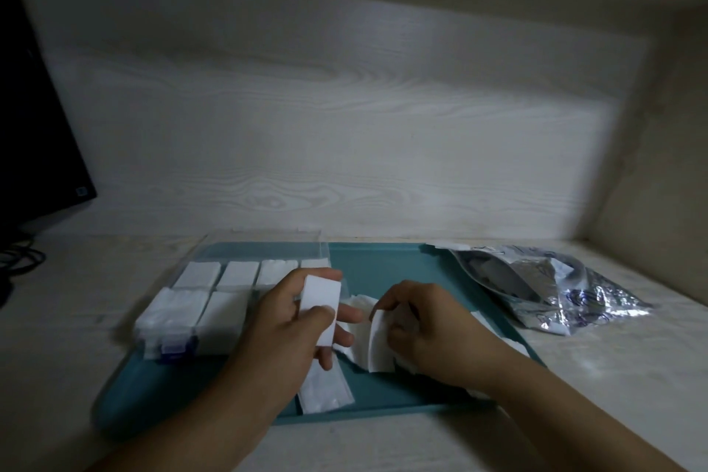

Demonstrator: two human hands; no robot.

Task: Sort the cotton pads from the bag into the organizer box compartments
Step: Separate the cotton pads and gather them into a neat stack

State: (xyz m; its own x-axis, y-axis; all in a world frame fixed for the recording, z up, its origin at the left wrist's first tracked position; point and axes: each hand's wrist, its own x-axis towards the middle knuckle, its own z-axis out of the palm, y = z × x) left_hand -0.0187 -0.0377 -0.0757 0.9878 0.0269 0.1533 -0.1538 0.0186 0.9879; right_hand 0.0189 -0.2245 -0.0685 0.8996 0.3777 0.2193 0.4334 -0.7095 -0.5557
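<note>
Head view: on the teal tray point(387, 264), the left hand point(291, 322) pinches a cotton pad point(320, 308) beside the organizer box point(214, 303); the right hand point(421, 326) grips another pad point(379, 341) over loose pads point(362, 305). Bag point(536, 284) lies right of the tray.

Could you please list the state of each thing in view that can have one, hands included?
organizer box: lid open, visible compartments filled with pads
bag: open, lying on the counter
left hand: holds a stack of pads upright
right hand: grips a cotton pad from the loose pile
single pad: lying flat on the tray
</note>
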